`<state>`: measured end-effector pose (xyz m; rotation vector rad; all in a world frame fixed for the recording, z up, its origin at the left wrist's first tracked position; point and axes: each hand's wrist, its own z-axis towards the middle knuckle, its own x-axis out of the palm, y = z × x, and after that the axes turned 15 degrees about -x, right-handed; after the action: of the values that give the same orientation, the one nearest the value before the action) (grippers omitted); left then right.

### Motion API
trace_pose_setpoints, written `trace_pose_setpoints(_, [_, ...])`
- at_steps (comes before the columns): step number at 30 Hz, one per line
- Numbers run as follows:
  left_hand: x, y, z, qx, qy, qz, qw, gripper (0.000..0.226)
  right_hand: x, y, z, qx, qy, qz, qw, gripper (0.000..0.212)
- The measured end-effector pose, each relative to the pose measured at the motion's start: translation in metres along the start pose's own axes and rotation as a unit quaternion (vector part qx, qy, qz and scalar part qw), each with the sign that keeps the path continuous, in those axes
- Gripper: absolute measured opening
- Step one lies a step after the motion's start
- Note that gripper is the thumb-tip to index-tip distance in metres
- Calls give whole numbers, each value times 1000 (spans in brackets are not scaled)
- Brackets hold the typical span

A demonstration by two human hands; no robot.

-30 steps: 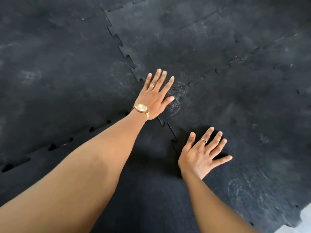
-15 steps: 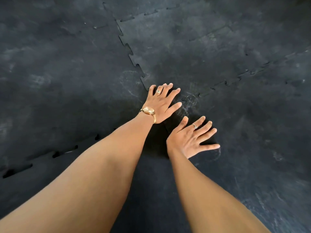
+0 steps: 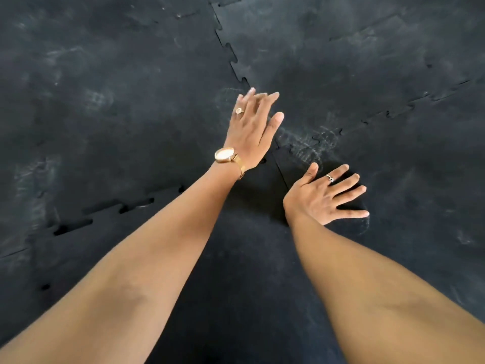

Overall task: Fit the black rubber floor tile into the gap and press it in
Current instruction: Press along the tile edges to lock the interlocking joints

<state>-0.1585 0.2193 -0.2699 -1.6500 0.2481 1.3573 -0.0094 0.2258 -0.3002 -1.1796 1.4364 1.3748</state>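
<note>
The black rubber floor tile lies nearest me, between my forearms. Its far corner meets the other tiles at a junction. My left hand, wearing a gold watch and a ring, is raised just above that junction. It is motion-blurred, fingers extended and holding nothing. My right hand lies palm down with fingers spread, just right of the tile's right seam. Dark open slots still show along the tile's left seam.
Black interlocking rubber tiles cover the whole floor. A toothed seam runs away from the junction, and another runs off to the right. Pale scuff marks lie near the junction.
My left hand was flat on the floor at the junction and has lifted off it. My right hand stays flat, shifted slightly right after moving in closer a second ago.
</note>
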Motion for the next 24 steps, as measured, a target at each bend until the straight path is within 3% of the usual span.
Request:
trace_pose_setpoints(1, [1, 9, -12, -18, -44, 72, 996, 54, 0, 0, 0, -1, -1, -2, 1000, 70])
trace_pose_setpoints(3, [9, 23, -27, -74, -56, 189, 978, 66, 0, 0, -1, 1, -4, -4, 1000, 70])
trace_pose_setpoints(6, [21, 28, -21, -97, -26, 209, 973, 69, 3, 2, 0, 1, -14, -6, 1000, 68])
trace_pose_setpoints(11, [16, 31, -13, -160, -60, 61, 983, 62, 4, -2, 0, -8, -19, -5, 1000, 67])
trace_pose_setpoints(15, [8, 30, -8, -274, -143, -30, 951, 55, 4, -1, 0, -4, -16, -15, 1000, 68])
trace_pose_setpoints(17, [8, 32, -8, -258, -150, -61, 953, 52, 4, -1, 0, -3, -14, -14, 1000, 68])
trace_pose_setpoints(19, [5, 32, -11, -213, -145, -177, 950, 45, 1, 0, 0, -4, -9, -8, 1000, 69])
trace_pose_setpoints(21, [-8, 36, -19, -210, -158, -315, 912, 40, -2, 2, -2, -3, -3, -2, 1000, 70])
trace_pose_setpoints(22, [-17, 42, -23, -209, -162, -338, 903, 37, -3, 2, -2, 0, -3, -2, 1000, 70])
trace_pose_setpoints(24, [-37, 59, -38, -189, -153, -255, 936, 32, -1, 3, -2, -5, -2, -5, 1000, 72])
